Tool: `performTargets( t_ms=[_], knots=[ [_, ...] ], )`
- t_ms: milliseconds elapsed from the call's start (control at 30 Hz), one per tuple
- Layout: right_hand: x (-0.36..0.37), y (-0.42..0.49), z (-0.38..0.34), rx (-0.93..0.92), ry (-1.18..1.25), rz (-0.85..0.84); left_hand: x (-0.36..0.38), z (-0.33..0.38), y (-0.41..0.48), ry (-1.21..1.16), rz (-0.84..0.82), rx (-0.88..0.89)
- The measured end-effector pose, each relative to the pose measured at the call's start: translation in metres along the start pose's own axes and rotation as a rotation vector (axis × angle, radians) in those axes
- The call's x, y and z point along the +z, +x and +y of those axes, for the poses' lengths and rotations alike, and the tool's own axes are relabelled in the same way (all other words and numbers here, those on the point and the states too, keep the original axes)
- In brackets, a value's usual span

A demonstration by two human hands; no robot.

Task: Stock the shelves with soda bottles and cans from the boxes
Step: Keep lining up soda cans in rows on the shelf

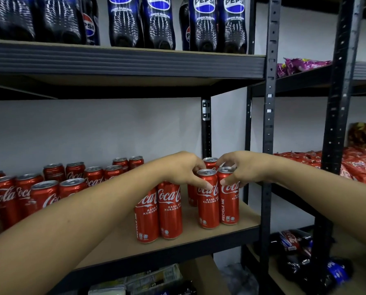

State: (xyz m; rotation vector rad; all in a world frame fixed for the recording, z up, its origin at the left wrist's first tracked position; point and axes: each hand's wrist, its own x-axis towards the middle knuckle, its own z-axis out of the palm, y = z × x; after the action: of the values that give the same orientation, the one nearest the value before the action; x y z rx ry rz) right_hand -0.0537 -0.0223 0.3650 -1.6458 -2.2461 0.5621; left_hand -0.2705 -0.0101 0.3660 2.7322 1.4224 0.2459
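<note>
Several red Coca-Cola cans stand on the middle wooden shelf (248, 218). My left hand (182, 169) grips the top of a front can (207, 205), thumb on its face and fingers behind its rim. My right hand (241, 167) grips the neighbouring can (230, 203) the same way from the right. Both cans stand upright on the shelf, side by side, with another can (210, 161) just behind them. Two more cans (158, 211) stand to their left, and rows of cans (50, 188) fill the shelf's left part.
Dark Pepsi bottles (160, 22) line the shelf above. A black steel upright (268, 133) bounds the shelf on the right. The neighbouring rack holds red snack packets (360, 165), purple packets (301, 66) and lying soda bottles (294, 250) below. Packaged goods sit on the lower shelf.
</note>
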Motion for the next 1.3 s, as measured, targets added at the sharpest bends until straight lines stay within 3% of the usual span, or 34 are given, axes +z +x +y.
performTargets(
  t_ms=[233,500,733,1033,1167,1300],
  knots=[
    [-0.005,-0.015,-0.023,-0.217,-0.265,0.193,-0.012,-0.003,-0.022,0.062,0.021,0.006],
    [0.021,-0.015,-0.072,-0.382,-0.257,0.126,-0.038,-0.048,-0.093,0.004,0.128,-0.189],
    [0.079,0.003,-0.099,-0.283,-0.150,0.070,-0.013,-0.075,-0.134,-0.209,0.105,-0.304],
    [0.085,0.004,-0.093,-0.228,-0.109,0.082,0.014,-0.071,-0.132,-0.301,0.213,-0.269],
    [0.082,-0.002,-0.098,-0.261,-0.142,0.101,0.012,-0.073,-0.135,-0.235,0.173,-0.247],
    [0.082,-0.009,-0.115,-0.421,-0.226,0.256,0.000,-0.074,-0.153,-0.215,0.225,-0.260]
  ],
)
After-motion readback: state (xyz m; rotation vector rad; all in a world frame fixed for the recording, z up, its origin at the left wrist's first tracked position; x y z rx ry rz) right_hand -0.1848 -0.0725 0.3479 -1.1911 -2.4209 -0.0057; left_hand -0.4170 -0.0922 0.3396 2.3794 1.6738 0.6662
